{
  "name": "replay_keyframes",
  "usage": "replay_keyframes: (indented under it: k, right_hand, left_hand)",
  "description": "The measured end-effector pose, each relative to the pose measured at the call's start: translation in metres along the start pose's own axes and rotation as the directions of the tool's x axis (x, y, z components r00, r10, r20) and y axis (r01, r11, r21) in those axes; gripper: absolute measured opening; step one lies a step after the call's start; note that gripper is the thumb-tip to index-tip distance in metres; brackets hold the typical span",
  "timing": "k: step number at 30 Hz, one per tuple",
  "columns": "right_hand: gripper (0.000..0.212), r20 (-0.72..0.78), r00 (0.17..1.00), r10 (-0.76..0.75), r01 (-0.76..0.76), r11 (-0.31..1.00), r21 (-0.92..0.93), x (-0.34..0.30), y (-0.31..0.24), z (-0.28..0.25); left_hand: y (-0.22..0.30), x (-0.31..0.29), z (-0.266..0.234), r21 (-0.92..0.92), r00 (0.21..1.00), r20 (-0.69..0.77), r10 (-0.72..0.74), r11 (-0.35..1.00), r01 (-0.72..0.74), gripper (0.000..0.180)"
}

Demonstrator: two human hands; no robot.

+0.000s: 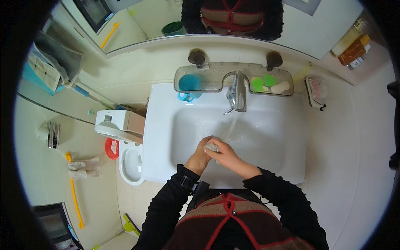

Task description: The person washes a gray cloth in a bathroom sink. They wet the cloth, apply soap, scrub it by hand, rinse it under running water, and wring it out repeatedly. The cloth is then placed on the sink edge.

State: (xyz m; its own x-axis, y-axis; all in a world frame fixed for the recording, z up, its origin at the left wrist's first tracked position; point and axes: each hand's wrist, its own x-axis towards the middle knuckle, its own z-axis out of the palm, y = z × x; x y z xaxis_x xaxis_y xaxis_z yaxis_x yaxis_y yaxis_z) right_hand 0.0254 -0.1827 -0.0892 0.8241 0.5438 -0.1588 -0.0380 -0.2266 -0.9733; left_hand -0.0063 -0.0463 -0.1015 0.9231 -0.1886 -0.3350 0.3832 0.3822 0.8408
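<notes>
From afar I see the left hand and right hand clasping a small pale-grey rounded object between them — over the glossy white rectangular sink, shiny chrome faucet at their one o'clock.

held piece: greyish | sink: white | tap: silver | cup: blue | sleeves: black | top: maroon-tan blocks, red-edged

From here, the light looks soft and fairly bright — faucet glinting — while straight edges bow toward a black rim.
</notes>
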Motion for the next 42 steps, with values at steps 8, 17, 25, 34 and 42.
replay_keyframes:
  k: [8, 17, 25, 34, 42]
  right_hand:
    - [0.029, -0.210, 0.941, 0.265, -0.131, 0.858, 0.496, 0.045, 0.196, -0.068]
    - [0.036, -0.324, 0.945, 0.048, 0.029, 0.973, 0.229, 0.033, 0.070, -0.005]
    - [0.036, -0.354, 0.904, 0.238, -0.096, 0.922, 0.374, 0.022, 0.079, -0.012]
    - [0.035, -0.431, 0.885, 0.175, -0.118, 0.981, 0.155, 0.039, 0.056, -0.040]
    - [0.023, -0.526, 0.805, -0.274, 0.008, 0.892, -0.452, 0.021, 0.059, 0.007]
  left_hand:
    - [-0.025, 0.068, 0.034, -0.573, 0.833, -0.181, -0.523, 0.744, 0.343, 0.027]
    - [-0.055, 0.089, -0.008, -0.635, 0.902, -0.066, -0.427, 0.715, 0.292, 0.042]
    - [-0.032, 0.086, 0.010, -0.664, 0.889, 0.075, -0.452, 0.642, 0.383, 0.044]
    - [-0.025, 0.070, 0.051, -0.609, 0.853, -0.047, -0.520, 0.692, 0.388, 0.039]
    - [-0.066, 0.104, -0.013, -0.641, 0.900, -0.056, -0.433, 0.706, 0.300, 0.041]
